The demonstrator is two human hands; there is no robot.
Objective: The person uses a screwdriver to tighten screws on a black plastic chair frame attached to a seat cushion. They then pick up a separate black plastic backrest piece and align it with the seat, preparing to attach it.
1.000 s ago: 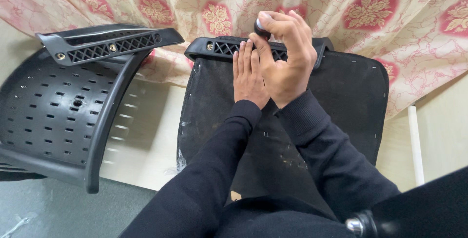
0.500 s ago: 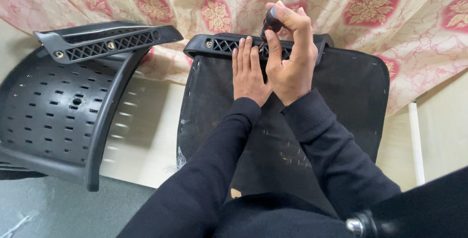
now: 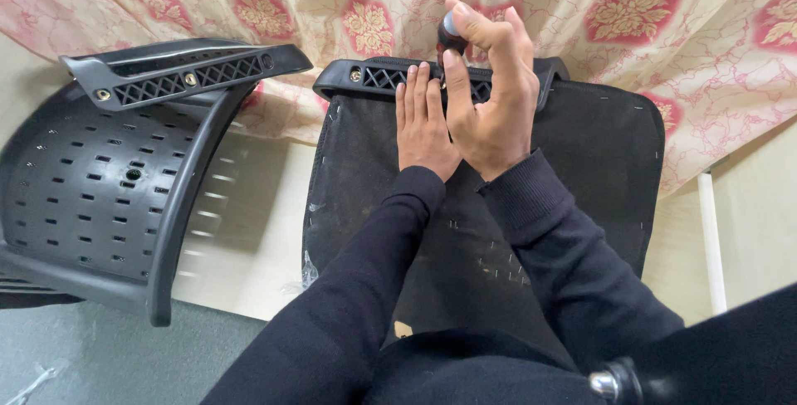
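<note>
Centrally, the left hand (image 3: 425, 127) lies flat and released on the black seat panel (image 3: 573, 173); the right hand (image 3: 491, 94) just beside it clenches a dark tool handle (image 3: 449, 38) upright over the panel's top bracket (image 3: 378, 79).

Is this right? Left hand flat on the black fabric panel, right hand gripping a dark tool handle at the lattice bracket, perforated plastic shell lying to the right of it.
Not quite: the head view shows the perforated plastic shell to the left of the black fabric panel. Left hand lies flat; right hand grips the dark tool handle at the lattice bracket.

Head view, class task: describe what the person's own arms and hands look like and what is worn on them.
Both arms wear long black sleeves with ribbed cuffs at the wrists. The left hand and right hand are bare: no gloves, and no rings or watch are visible.
</note>
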